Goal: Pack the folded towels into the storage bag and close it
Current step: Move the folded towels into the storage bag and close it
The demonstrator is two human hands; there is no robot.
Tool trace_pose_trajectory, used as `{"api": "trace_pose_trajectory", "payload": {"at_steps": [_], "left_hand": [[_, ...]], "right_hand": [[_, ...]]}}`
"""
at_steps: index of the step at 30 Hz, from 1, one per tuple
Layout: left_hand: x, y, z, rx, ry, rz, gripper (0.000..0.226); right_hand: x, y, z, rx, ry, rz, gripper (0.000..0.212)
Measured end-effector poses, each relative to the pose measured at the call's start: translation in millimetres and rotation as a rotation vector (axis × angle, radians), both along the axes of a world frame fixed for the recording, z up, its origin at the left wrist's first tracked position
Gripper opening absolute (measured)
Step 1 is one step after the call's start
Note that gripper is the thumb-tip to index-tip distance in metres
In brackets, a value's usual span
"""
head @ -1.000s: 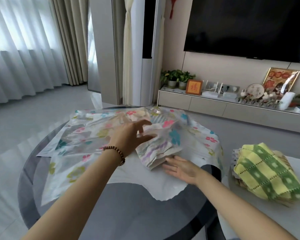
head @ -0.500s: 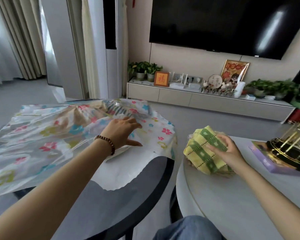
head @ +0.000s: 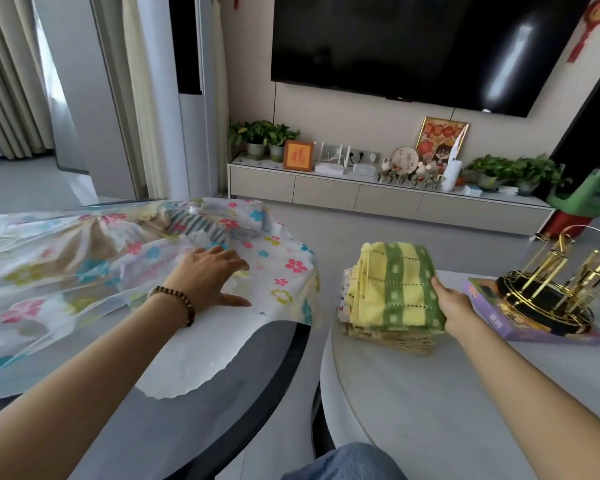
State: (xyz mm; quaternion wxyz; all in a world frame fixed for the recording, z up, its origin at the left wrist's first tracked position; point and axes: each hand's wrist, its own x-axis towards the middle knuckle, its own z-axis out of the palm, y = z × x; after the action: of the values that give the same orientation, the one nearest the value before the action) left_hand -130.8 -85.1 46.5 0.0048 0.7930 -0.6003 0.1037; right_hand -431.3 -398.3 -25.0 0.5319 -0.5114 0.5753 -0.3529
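Yellow-and-green towel (head: 392, 282) gripped in your right hand (head: 454, 303)
Your thumb and fingers clamp its right edge as it lies on top of the stack of folded towels (head: 385, 336) on the white round table (head: 430, 410), just beside a purple box (head: 492, 315). Your left hand (head: 208, 278) lies flat, fingers spread, holding nothing, on the flowered storage bag (head: 66, 265), which sprawls over the dark glass table (head: 222, 393) with a striped towel (head: 196, 227) showing through it at the far end
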Motion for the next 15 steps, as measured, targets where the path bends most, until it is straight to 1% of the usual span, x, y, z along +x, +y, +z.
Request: {"api": "trace_pose_trajectory", "payload": {"at_steps": [3,7,8,10,13,15], "left_hand": [[-2.2,-4.5,1.2,0.000,0.003,0.004,0.069],[-2.6,-4.1,-1.0,0.017,0.006,0.015,0.068],[-2.6,-3.4,-0.9,0.023,0.005,0.015,0.068],[-2.3,-0.5,1.1,0.020,-0.001,0.009,0.070],[0.1,9.8,6.9,-0.016,0.004,-0.004,0.071],[3.6,20.3,10.3,-0.043,0.010,-0.010,0.070]], "right_hand": [[-1.8,-5.0,-5.4,0.131,-0.021,0.051,0.062],[-1.6,-0.8,-4.7,0.204,0.006,0.128,0.082],[-0.2,0.6,-3.0,0.203,0.019,0.146,0.082],[6.6,7.8,5.2,0.165,0.019,0.183,0.071],[23.3,30.7,29.5,0.110,-0.082,0.246,0.058],[33.2,52.9,51.0,0.080,-0.167,0.348,0.053]]}}
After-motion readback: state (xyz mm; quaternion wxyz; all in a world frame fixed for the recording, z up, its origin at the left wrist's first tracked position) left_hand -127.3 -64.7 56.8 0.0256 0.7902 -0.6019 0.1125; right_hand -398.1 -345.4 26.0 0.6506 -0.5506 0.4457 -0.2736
